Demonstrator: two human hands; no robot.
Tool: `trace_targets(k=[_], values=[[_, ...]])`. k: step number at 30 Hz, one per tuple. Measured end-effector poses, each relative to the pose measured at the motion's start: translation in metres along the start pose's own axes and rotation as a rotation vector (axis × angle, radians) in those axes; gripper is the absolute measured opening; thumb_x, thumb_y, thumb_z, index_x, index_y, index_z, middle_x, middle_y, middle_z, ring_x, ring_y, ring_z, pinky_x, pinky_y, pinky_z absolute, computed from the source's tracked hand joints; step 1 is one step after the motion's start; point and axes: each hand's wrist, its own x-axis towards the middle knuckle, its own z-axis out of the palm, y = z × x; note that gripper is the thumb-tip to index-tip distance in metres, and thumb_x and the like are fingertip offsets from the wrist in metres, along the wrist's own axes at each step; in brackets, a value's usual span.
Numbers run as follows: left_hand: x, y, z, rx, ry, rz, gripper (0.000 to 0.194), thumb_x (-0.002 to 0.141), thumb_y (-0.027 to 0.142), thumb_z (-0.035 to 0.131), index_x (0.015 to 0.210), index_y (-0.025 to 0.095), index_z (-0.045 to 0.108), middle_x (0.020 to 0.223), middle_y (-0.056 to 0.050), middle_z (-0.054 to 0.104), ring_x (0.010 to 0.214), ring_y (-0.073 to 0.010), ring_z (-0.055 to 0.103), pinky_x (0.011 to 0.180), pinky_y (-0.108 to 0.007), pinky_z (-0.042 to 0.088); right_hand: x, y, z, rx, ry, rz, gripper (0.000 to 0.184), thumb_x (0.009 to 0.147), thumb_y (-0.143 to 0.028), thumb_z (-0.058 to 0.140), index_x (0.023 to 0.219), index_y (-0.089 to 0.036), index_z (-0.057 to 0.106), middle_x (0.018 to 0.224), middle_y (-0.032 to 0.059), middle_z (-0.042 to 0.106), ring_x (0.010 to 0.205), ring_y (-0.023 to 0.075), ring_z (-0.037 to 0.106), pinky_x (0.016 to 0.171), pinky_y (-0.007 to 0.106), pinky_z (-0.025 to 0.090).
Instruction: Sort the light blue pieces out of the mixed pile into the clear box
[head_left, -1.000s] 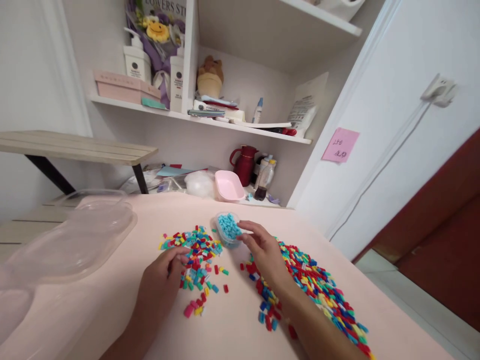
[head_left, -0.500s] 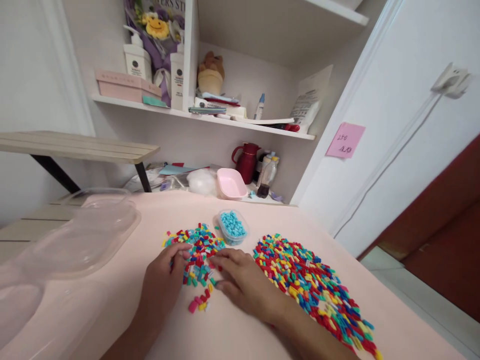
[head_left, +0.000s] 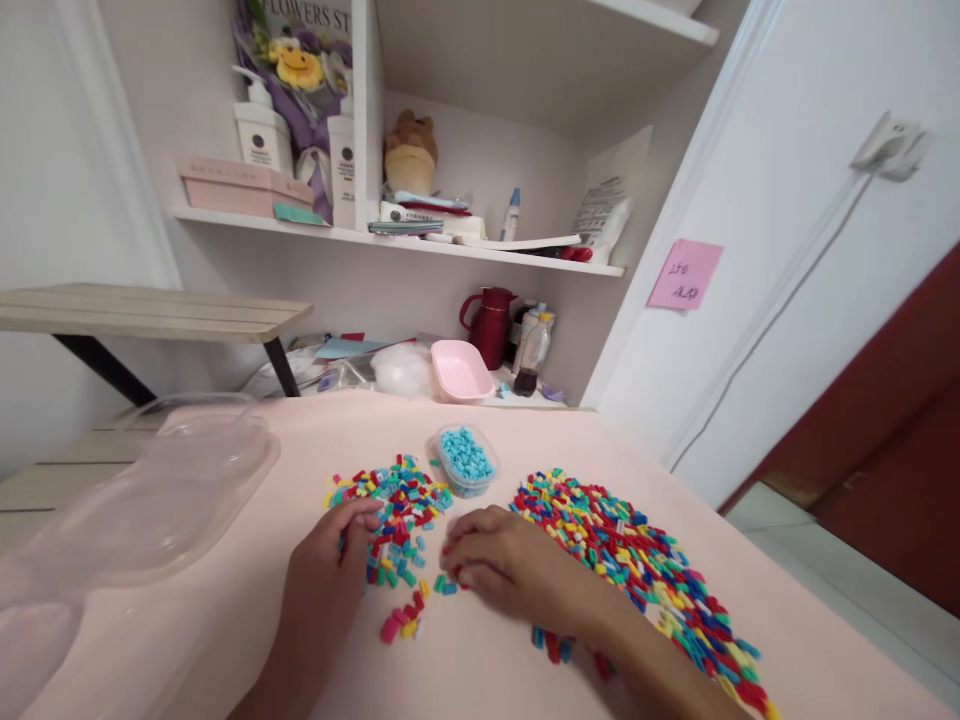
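Note:
My left hand (head_left: 330, 560) rests at the left edge of the smaller pile of coloured plastic bricks (head_left: 409, 500). Its thumb and forefinger are curled close together; whatever is between them is too small to make out. My right hand (head_left: 517, 565) lies between that pile and the larger one, its fingers bent over a few red bricks (head_left: 453, 572) against the tabletop. Some green and blue bricks (head_left: 445, 585) lie just by its fingertips. Behind both hands stands a clear tub (head_left: 466, 488) full of light-blue bricks (head_left: 465, 453). A little cluster of pink, red and yellow bricks (head_left: 403, 622) lies nearer me.
The larger mixed pile (head_left: 622, 540) spreads along the right of the pink tabletop (head_left: 450, 685). Clear plastic trays (head_left: 165, 510) lie at the left, beside a wooden stand (head_left: 150, 308). At the back are a pink basin (head_left: 461, 372), a red jug (head_left: 491, 328) and bottles (head_left: 534, 355).
My right hand has drawn away from the smaller pile, rightward, with a few bricks dragged along. My left hand has stayed nearly in place. The camera view has shifted slightly.

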Motion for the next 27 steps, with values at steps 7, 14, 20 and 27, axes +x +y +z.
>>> trace_targets(k=[7, 14, 20, 27], values=[[0.001, -0.002, 0.001, -0.017, -0.002, 0.002, 0.034, 0.083, 0.041, 0.043, 0.098, 0.024, 0.069, 0.086, -0.003, 0.074, 0.072, -0.0184, 0.070, 0.057, -0.026, 0.052, 0.003, 0.000, 0.010, -0.034, 0.096, 0.135, 0.034, 0.091, -0.019, 0.048, 0.118, -0.028, 0.066, 0.107, 0.0043, 0.069, 0.099, 0.0189, 0.062, 0.090, 0.030, 0.044], [0.000, -0.003, 0.002, -0.038, -0.006, 0.021, 0.034, 0.083, 0.039, 0.043, 0.100, 0.023, 0.068, 0.088, -0.004, 0.073, 0.074, -0.0186, 0.070, 0.053, -0.025, 0.051, 0.015, -0.007, 0.037, -0.135, 0.124, 0.081, 0.035, 0.093, -0.030, 0.052, 0.128, -0.032, 0.057, 0.112, 0.0062, 0.062, 0.103, 0.0225, 0.054, 0.089, 0.036, 0.040], [0.000, -0.005, 0.002, -0.033, -0.019, 0.002, 0.033, 0.084, 0.039, 0.042, 0.100, 0.024, 0.067, 0.086, -0.002, 0.072, 0.071, -0.0174, 0.069, 0.060, -0.027, 0.053, 0.018, -0.004, 0.037, -0.136, 0.116, 0.135, 0.018, 0.090, -0.023, 0.055, 0.103, -0.027, 0.067, 0.104, 0.0045, 0.063, 0.100, 0.0211, 0.054, 0.088, 0.035, 0.038], [0.000, -0.004, 0.004, -0.080, -0.023, -0.001, 0.034, 0.083, 0.040, 0.043, 0.098, 0.023, 0.068, 0.084, -0.002, 0.072, 0.071, -0.0177, 0.069, 0.059, -0.026, 0.053, 0.004, 0.001, 0.014, -0.075, 0.066, 0.168, 0.035, 0.075, -0.005, 0.054, 0.099, -0.026, 0.067, 0.096, 0.0015, 0.066, 0.093, 0.0186, 0.057, 0.083, 0.028, 0.040]])
